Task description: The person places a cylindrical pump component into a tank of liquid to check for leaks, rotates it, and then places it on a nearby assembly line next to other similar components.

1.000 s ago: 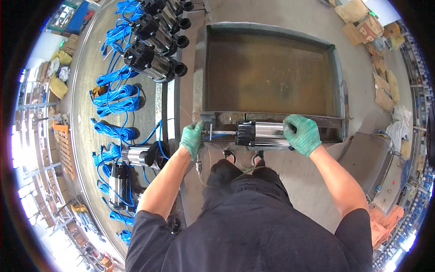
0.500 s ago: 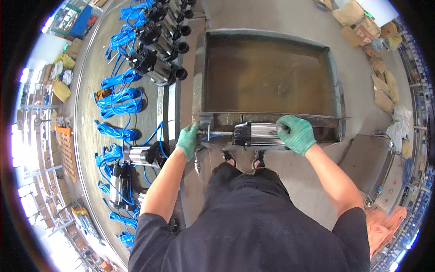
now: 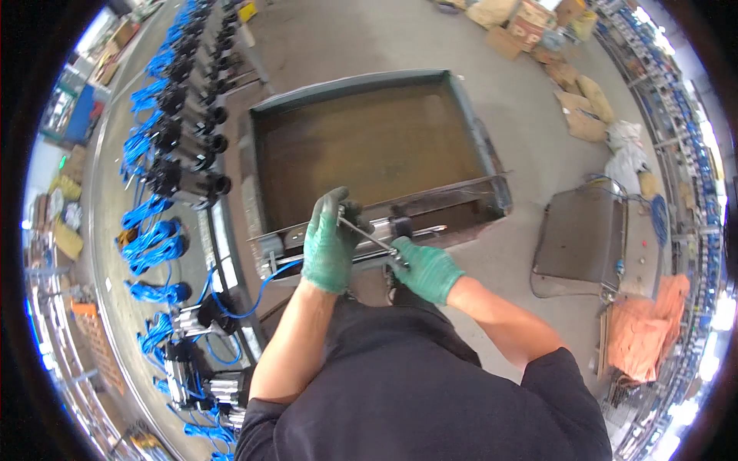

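A thin metal rod [image 3: 367, 237] slants between my two green-gloved hands. My left hand [image 3: 327, 250] is raised with its fingers curled round the upper end. My right hand [image 3: 427, 270] grips the lower end, where a dark, thicker piece shows at the fingers. Behind the rod, a silver cylindrical pump [image 3: 380, 228] with a black end lies along the front edge of the metal tank [image 3: 354, 77]. My left hand hides part of its body. A blue cable [image 3: 265, 296] runs from near the tank's front left corner toward the bench.
On the left, a long bench [image 3: 115, 184] carries a row of silver-and-black pumps [image 3: 184, 180] and coiled blue cables [image 3: 157, 242]. Brown murky liquid fills the tank. To the right are a dark flat panel [image 3: 580, 238], an orange sheet [image 3: 649, 326] and bags and cartons [image 3: 580, 111].
My hands have come together, the right moving left off the pump. The slanting rod is now between them. My view has shifted right and turned, so the tank appears further left.
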`<action>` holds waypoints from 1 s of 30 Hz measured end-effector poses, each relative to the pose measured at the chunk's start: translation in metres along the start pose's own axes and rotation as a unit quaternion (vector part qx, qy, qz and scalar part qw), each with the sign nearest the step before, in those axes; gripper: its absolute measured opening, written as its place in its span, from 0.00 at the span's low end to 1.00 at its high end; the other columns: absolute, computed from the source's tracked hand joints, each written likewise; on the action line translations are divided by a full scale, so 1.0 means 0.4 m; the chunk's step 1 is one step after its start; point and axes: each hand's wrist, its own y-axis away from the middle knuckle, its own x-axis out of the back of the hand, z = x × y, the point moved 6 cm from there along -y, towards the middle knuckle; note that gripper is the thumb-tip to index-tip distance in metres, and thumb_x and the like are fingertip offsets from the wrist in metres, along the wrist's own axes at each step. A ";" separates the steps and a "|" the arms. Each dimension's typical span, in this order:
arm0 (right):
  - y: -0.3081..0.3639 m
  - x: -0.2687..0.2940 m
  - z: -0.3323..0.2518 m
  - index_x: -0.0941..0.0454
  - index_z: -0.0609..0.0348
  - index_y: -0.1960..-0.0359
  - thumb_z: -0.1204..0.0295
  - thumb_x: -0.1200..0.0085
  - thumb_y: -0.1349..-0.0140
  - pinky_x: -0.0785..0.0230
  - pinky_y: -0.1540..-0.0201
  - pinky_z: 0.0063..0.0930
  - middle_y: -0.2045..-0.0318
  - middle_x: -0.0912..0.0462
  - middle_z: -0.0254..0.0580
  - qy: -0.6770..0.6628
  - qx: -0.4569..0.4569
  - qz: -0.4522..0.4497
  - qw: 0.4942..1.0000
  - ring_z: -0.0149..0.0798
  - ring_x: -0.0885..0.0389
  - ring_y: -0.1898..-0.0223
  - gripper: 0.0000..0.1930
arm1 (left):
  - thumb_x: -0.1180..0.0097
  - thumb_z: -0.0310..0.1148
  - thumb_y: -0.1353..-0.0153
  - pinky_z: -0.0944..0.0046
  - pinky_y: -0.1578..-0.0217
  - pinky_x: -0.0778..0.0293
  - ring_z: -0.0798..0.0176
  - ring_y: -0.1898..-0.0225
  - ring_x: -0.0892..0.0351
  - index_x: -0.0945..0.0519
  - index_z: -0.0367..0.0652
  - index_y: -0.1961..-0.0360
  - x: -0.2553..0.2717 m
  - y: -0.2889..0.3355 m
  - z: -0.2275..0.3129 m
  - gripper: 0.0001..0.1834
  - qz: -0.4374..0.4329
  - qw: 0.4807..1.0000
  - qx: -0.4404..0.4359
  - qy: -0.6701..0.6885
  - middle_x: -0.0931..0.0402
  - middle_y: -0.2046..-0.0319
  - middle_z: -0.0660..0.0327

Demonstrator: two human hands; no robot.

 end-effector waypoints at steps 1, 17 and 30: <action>0.038 0.051 0.051 0.30 0.56 0.40 0.61 0.44 0.31 0.26 0.62 0.63 0.65 0.14 0.58 0.023 0.029 0.066 0.997 0.66 0.15 0.64 0.22 | 0.48 0.46 0.22 0.55 0.48 0.21 0.57 0.49 0.19 0.26 0.44 0.34 -0.007 0.011 0.003 0.24 -0.010 0.990 -0.026 -0.135 0.20 0.46 0.55; 0.152 0.112 0.969 0.29 0.51 0.47 0.57 0.47 0.28 0.27 0.56 0.57 0.59 0.15 0.61 -0.034 -0.308 0.172 0.935 0.68 0.17 0.58 0.16 | 0.38 0.40 0.31 0.58 0.53 0.22 0.55 0.60 0.15 0.19 0.37 0.56 0.639 0.224 0.086 0.16 0.258 0.675 -0.047 -0.689 0.14 0.60 0.50; -0.116 0.064 0.009 0.27 0.52 0.42 0.58 0.44 0.30 0.23 0.48 0.53 0.40 0.25 0.51 0.062 0.088 0.084 0.991 0.64 0.18 0.49 0.20 | 0.43 0.43 0.30 0.41 0.43 0.28 0.40 0.44 0.18 0.27 0.44 0.39 0.741 0.138 0.121 0.23 0.084 0.449 0.223 -0.861 0.16 0.49 0.46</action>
